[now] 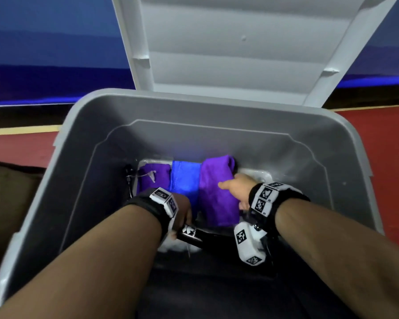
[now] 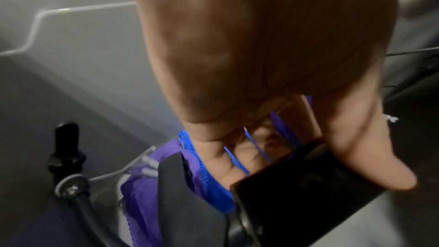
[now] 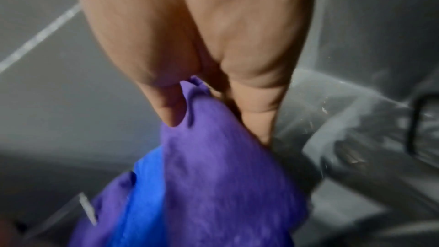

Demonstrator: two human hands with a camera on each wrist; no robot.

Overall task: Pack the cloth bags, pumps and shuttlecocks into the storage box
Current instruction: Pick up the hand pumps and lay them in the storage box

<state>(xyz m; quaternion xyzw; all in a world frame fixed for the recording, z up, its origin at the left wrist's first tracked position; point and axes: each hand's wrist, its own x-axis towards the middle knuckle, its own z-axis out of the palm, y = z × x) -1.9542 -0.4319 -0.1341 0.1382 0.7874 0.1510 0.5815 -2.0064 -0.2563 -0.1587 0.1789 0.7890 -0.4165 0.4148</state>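
Both hands reach down into the big grey storage box [image 1: 95, 143], and its white lid [image 1: 240, 42] stands open beyond them. On the box floor, three cloth bags lie side by side. The right hand [image 1: 236, 188] pinches the large purple bag [image 1: 217, 199], thumb and fingers on its folds. A blue bag [image 1: 184, 180] lies between the hands, touching that purple one. The small purple bag [image 1: 154, 178] sits just ahead of the left hand [image 1: 182, 208]. The left hand's fingers curl around a black pump [image 1: 198, 237], which lies across the box, closer to the person than the bags.
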